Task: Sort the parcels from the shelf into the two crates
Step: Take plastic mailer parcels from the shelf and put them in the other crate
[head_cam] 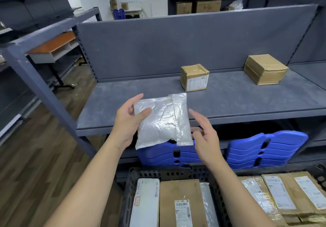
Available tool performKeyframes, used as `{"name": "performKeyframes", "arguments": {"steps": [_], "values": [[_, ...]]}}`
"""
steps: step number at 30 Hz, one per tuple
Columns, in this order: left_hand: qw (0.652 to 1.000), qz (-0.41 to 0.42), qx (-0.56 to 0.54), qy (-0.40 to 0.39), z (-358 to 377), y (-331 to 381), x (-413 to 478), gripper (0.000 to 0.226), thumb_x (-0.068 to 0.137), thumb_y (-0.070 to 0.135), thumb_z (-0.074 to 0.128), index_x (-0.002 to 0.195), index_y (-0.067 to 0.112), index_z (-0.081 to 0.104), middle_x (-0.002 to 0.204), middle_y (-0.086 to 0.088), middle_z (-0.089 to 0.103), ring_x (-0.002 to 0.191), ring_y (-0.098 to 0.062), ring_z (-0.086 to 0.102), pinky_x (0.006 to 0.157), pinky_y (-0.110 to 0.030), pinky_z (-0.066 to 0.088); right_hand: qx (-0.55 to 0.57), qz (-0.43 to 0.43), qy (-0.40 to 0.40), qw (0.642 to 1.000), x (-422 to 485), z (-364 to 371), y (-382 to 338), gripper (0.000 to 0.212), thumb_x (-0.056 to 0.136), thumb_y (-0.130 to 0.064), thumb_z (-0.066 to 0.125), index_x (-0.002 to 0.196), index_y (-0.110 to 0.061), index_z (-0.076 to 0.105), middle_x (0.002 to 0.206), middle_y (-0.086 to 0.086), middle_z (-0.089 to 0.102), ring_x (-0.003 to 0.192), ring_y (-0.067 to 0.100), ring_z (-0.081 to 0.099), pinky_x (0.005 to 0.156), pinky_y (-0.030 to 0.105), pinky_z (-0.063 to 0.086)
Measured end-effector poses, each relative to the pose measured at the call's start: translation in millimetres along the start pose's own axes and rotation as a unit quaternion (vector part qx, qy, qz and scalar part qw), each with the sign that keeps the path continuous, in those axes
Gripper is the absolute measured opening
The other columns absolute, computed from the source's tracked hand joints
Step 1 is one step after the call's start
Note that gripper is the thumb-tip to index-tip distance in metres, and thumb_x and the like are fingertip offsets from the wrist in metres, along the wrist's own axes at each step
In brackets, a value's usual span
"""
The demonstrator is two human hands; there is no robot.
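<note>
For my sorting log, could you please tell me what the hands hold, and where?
The left hand grips the white padded mailer by its left edge, thumb in front; the right hand holds nothing.

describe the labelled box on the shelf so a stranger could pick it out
Find the grey shelf. Two brown boxes stand on it, apart; take the left box. Unlike the right box, it shows a white label on its front.

Left hand (pixel 127 120) gripping white bubble mailer (pixel 163 120), two boxes on shelf (pixel 123 99)
</note>
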State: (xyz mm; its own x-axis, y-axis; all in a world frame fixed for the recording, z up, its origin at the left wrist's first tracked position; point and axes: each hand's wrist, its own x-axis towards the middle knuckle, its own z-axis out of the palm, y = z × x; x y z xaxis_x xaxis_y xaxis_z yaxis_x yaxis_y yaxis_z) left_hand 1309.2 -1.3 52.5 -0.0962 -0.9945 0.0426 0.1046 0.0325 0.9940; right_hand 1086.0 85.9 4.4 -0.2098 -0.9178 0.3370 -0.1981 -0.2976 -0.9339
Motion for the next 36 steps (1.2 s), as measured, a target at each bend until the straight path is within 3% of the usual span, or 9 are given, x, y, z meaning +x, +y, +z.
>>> {"name": "performKeyframes", "arguments": {"steps": [4, 6, 8, 12, 15, 22, 29, 32, 36], "values": [[0.999, -0.029, 0.029, 0.023, -7, 3, 3, 0.035, 0.083, 0.018, 0.086, 0.115, 0.025, 0.074, 0.118, -0.001, 0.075, 0.114, -0.027, 0.07, 0.088, -0.037, 0.057, -0.342, -0.184, -0.073, 0.919, 5, -14, 13, 0.088, 0.087, 0.003, 0.073, 0.155, -0.042, 0.04, 0.173, -0.001, 0.011, 0.137, 0.023, 0.049, 0.093, 0.035, 0.055], [0.998, -0.04, 0.051, 0.026, -5, 4, 3, 0.027, 0.084, 0.024, 0.086, 0.109, 0.021, 0.077, 0.116, -0.003, 0.074, 0.107, -0.023, 0.071, 0.089, -0.037, 0.058, -0.384, -0.258, -0.076, 0.883, 7, -11, 18, 0.084, 0.084, -0.014, 0.086, 0.156, -0.029, 0.045, 0.172, 0.01, 0.017, 0.153, 0.033, 0.032, 0.109, 0.043, 0.046], [0.998, -0.051, 0.033, 0.032, 1, 9, 1, 0.019, 0.093, 0.03, 0.077, 0.107, 0.016, 0.077, 0.109, -0.004, 0.076, 0.095, -0.019, 0.071, 0.081, -0.033, 0.057, -0.35, -0.286, -0.058, 0.89, 8, -2, 19, 0.062, 0.088, -0.023, 0.082, 0.145, -0.021, 0.06, 0.16, 0.008, 0.045, 0.146, 0.029, 0.044, 0.111, 0.042, 0.045], [0.998, -0.023, -0.056, 0.01, 5, 14, 2, 0.023, 0.104, 0.017, 0.058, 0.124, 0.015, 0.069, 0.104, -0.006, 0.072, 0.088, -0.02, 0.066, 0.078, -0.034, 0.054, -0.048, 0.015, 0.012, 0.999, 1, 16, -1, 0.01, 0.094, -0.032, 0.076, 0.093, -0.022, 0.074, 0.082, -0.016, 0.072, 0.077, 0.004, 0.064, 0.073, 0.028, 0.051], [0.999, -0.002, -0.028, -0.015, 7, 15, 2, 0.026, 0.102, 0.012, 0.061, 0.127, 0.02, 0.066, 0.102, 0.0, 0.076, 0.092, -0.014, 0.071, 0.08, -0.031, 0.058, 0.175, 0.166, -0.02, 0.97, -1, 22, -13, 0.01, 0.099, -0.02, 0.069, 0.108, -0.019, 0.074, 0.099, -0.002, 0.08, 0.092, 0.016, 0.075, 0.075, 0.035, 0.062], [0.999, -0.017, -0.041, -0.008, 10, 25, 6, 0.031, 0.096, 0.004, 0.069, 0.124, 0.016, 0.065, 0.101, -0.008, 0.078, 0.085, -0.018, 0.074, 0.069, -0.032, 0.063, 0.245, 0.22, -0.062, 0.942, -4, 24, -13, 0.028, 0.102, -0.023, 0.061, 0.129, -0.014, 0.064, 0.117, 0.01, 0.077, 0.105, 0.029, 0.075, 0.081, 0.042, 0.063], [0.999, -0.014, -0.024, 0.02, 7, 26, 11, 0.042, 0.089, 0.011, 0.079, 0.128, 0.017, 0.065, 0.108, -0.007, 0.079, 0.088, -0.018, 0.076, 0.066, -0.032, 0.06, 0.269, 0.248, -0.039, 0.93, -7, 18, -10, 0.032, 0.093, -0.03, 0.068, 0.114, -0.007, 0.072, 0.1, 0.017, 0.078, 0.06, 0.02, 0.067, 0.066, 0.031, 0.055], [0.999, -0.032, 0.009, 0.031, 13, 25, 13, 0.027, 0.093, 0.033, 0.076, 0.11, 0.013, 0.076, 0.098, -0.005, 0.078, 0.083, -0.02, 0.069, 0.068, -0.032, 0.052, 0.289, 0.254, -0.026, 0.923, -8, 11, -6, 0.019, 0.099, -0.017, 0.065, 0.115, -0.009, 0.071, 0.101, 0.015, 0.077, 0.056, 0.017, 0.065, 0.061, 0.027, 0.055], [0.979, -0.2, 0.035, -0.008, 13, 24, 11, 0.075, 0.095, 0.076, 0.044, 0.106, 0.007, 0.071, 0.056, 0.003, 0.031, 0.044, -0.012, 0.024, 0.046, -0.026, 0.016, 0.276, 0.25, -0.006, 0.928, -7, 4, -4, 0.023, 0.1, -0.013, 0.065, 0.123, -0.012, 0.068, 0.109, 0.013, 0.079, 0.068, 0.019, 0.073, 0.063, 0.026, 0.058]]}}
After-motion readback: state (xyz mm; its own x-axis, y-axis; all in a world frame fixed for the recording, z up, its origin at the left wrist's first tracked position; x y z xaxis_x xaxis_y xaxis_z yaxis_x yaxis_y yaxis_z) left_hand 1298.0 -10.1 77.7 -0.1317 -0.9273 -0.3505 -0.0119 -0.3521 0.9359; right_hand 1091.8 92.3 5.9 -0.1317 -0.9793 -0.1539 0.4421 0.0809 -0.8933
